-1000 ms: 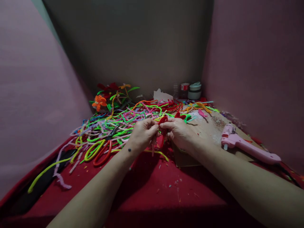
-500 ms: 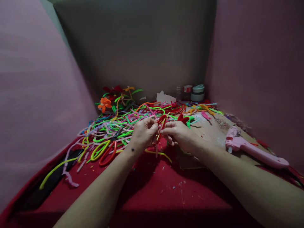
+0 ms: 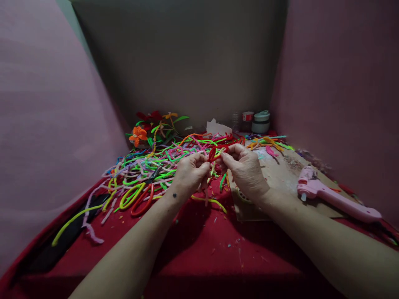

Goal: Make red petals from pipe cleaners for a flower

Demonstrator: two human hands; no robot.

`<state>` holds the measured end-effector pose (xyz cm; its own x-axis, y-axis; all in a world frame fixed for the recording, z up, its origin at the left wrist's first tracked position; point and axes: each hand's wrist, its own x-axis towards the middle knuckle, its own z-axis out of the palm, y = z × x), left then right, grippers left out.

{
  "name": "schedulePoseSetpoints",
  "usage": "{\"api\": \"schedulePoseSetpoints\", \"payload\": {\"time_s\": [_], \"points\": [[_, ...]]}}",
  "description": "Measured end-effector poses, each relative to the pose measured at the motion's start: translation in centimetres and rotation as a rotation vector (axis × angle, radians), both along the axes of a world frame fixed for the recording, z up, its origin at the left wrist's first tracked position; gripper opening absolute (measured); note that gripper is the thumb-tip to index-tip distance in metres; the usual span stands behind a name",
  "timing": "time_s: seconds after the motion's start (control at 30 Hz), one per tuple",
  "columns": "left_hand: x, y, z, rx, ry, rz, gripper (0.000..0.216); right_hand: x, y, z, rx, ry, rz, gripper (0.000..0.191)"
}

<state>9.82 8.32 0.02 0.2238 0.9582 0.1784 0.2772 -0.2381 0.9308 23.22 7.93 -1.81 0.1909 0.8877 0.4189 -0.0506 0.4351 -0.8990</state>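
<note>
Red pipe cleaner point(image 3: 212, 154), bent into a small loop, is held above the tabletop point(image 3: 199, 249) between the two hands, at the middle of the view. From the left: a yellow-green strand point(image 3: 73, 218) and a pale pink strand point(image 3: 90, 232) trail across the red cloth; next lie looped yellow point(image 3: 129, 196) and red point(image 3: 144, 200) pieces at the near edge of a large tangle of coloured pipe cleaners point(image 3: 156, 164). Behind the tangle stand finished flowers, one orange point(image 3: 138, 135). The left hand point(image 3: 190, 174) has its fingers point(image 3: 202, 167) pinched shut on the left side of the red loop; a pink stem point(image 3: 206, 195) hangs down below it. The right hand point(image 3: 246, 170) closes its fingers point(image 3: 229, 154) on the loop's right side, so the piece sits between the two sets of fingertips and touches both. Judged by its look, the pipe cleaner is very light, fuzzy and easy to grip, with a wire core that bends readily and keeps its shape; it is best held close to the bend being formed, since a far grip would let it flex. Right of the hands lie a cardboard sheet point(image 3: 280, 174), two jars point(image 3: 255, 122) at the back wall, and a pink glue gun point(image 3: 330, 197).
</note>
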Motion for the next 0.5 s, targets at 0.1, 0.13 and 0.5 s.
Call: {"api": "schedulePoseSetpoints", "payload": {"time_s": [0.1,0.13,0.5], "points": [[0.1,0.0,0.0,-0.009,-0.010,-0.002,0.002,0.1,0.2,-0.5,0.067,-0.111,-0.042,0.009],[0.1,0.0,-0.1,-0.007,-0.005,0.000,0.002,0.1,0.2,-0.7,0.077,-0.140,-0.050,0.009],[-0.3,0.6,-1.2,0.229,0.171,0.050,0.032,-0.3,0.1,-0.3,-0.078,0.053,0.118,0.013]]}}
